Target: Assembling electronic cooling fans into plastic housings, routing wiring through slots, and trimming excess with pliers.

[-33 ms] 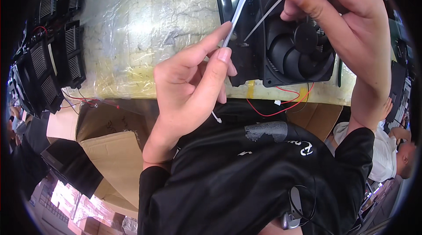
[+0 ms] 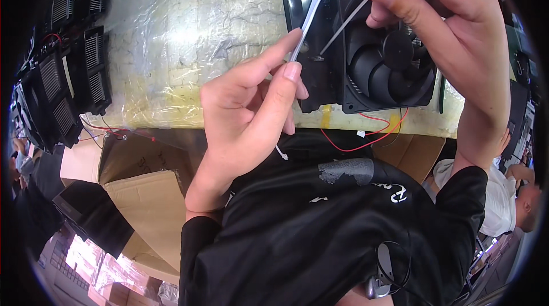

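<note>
Between thumb and index finger, my left hand (image 2: pixel 251 106) pinches a white cable (image 2: pixel 313 11) that loops down from the top of a black fan unit (image 2: pixel 320 86). The cable's end, with a small white connector (image 2: pixel 284 156), hangs below that hand. My right hand (image 2: pixel 452 26) is closed above the unit's round fan (image 2: pixel 394 71). From its fingertips a thin pale strip (image 2: pixel 345 24), perhaps a cable tie, points down and left across the black housing. The strip's upper end is hidden in the fingers.
Plastic film covers the worktable (image 2: pixel 171 66). Several black finned units (image 2: pixel 57 88) stand at its left, with loose wires. Red wires (image 2: pixel 343 148) hang over the near edge. An open cardboard box (image 2: pixel 148 191) sits below left. Another person (image 2: pixel 503 197) is at the right.
The lower tip of the pale strip has shifted very slightly to the right. Both hands and the white cable stay in place.
</note>
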`<action>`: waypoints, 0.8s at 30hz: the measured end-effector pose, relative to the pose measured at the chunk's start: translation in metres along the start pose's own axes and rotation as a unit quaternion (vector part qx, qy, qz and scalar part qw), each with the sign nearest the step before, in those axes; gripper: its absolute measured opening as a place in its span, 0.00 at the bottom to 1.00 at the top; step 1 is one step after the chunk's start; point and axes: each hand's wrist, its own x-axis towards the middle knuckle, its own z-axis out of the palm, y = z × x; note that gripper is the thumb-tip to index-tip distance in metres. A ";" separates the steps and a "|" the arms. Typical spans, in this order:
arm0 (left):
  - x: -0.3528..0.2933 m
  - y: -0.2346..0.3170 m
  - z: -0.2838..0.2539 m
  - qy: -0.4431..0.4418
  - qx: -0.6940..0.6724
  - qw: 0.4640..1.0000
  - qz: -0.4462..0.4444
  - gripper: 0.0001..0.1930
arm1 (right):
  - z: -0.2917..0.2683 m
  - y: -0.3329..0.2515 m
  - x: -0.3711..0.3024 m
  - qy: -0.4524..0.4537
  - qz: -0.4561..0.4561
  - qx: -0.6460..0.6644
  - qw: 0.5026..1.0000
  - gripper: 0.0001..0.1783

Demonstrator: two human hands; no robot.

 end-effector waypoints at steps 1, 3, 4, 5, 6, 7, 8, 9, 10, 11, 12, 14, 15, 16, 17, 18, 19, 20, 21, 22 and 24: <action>0.000 0.000 0.000 0.000 -0.001 1.000 0.001 0.16 | 0.000 0.000 0.001 -0.013 -0.012 0.022 1.000 0.05; 0.000 0.000 0.001 -0.001 -0.006 1.000 -0.002 0.16 | -0.003 -0.004 0.003 -0.024 0.004 0.035 0.999 0.05; 0.000 0.000 0.000 0.000 -0.005 1.000 0.000 0.16 | -0.004 -0.005 0.004 -0.035 0.021 0.049 0.998 0.06; -0.001 0.001 0.000 0.001 -0.002 1.000 -0.003 0.16 | -0.004 -0.002 0.005 -0.033 0.019 0.050 0.998 0.06; -0.001 0.001 0.000 0.000 0.000 1.000 -0.007 0.16 | -0.003 0.004 0.006 -0.061 -0.009 0.035 0.997 0.05; -0.001 0.000 0.000 -0.002 0.001 1.000 -0.006 0.16 | -0.003 0.006 0.007 -0.088 -0.038 0.021 0.995 0.05; 0.000 0.000 0.000 -0.002 -0.006 1.000 -0.006 0.16 | -0.006 0.004 0.007 -0.085 -0.037 0.020 0.995 0.05; -0.001 0.000 0.000 -0.001 -0.013 1.000 -0.006 0.16 | -0.009 -0.006 0.012 -0.118 0.045 0.066 0.990 0.05; -0.001 0.001 0.000 -0.001 -0.012 1.000 -0.006 0.16 | -0.011 -0.012 0.015 -0.149 0.127 0.112 0.974 0.05; -0.001 0.004 0.001 0.001 -0.009 1.000 -0.018 0.16 | -0.011 -0.009 0.015 -0.163 0.120 0.105 0.974 0.05; -0.001 0.006 0.001 0.002 -0.008 1.000 -0.030 0.16 | -0.012 -0.008 0.015 -0.161 0.121 0.105 0.974 0.05; -0.001 0.013 -0.001 -0.012 0.010 0.999 -0.032 0.16 | -0.013 -0.005 0.014 -0.162 0.010 0.003 0.987 0.06; -0.002 0.018 -0.002 -0.019 0.028 0.999 -0.033 0.16 | -0.013 -0.006 0.013 -0.162 0.009 0.004 0.987 0.06; -0.002 0.023 -0.001 -0.019 0.029 0.999 -0.033 0.16 | -0.013 -0.006 0.013 -0.187 0.017 0.022 0.982 0.07; -0.002 0.028 0.000 -0.030 0.037 0.998 -0.051 0.16 | -0.013 -0.007 0.012 -0.212 0.025 0.039 0.976 0.07; -0.001 0.030 0.001 -0.041 0.043 0.996 -0.068 0.16 | -0.010 -0.005 0.007 -0.211 0.025 0.037 0.976 0.07; -0.005 0.026 0.001 -0.031 0.029 0.996 -0.079 0.17 | 0.005 0.001 0.002 -0.164 -0.009 0.033 0.986 0.06; -0.008 0.022 -0.001 -0.018 0.033 0.996 -0.081 0.17 | 0.020 0.007 -0.003 -0.116 -0.043 0.031 0.992 0.05; -0.007 0.019 -0.001 -0.043 0.039 0.995 -0.086 0.17 | 0.028 0.006 -0.010 -0.055 -0.016 0.068 0.996 0.04; -0.006 0.018 0.000 -0.068 0.045 0.992 -0.092 0.17 | 0.028 0.003 -0.013 -0.052 -0.015 0.066 0.996 0.04; -0.007 0.016 0.004 -0.061 0.068 0.990 -0.103 0.18 | 0.027 -0.001 -0.019 -0.061 0.016 0.049 0.997 0.04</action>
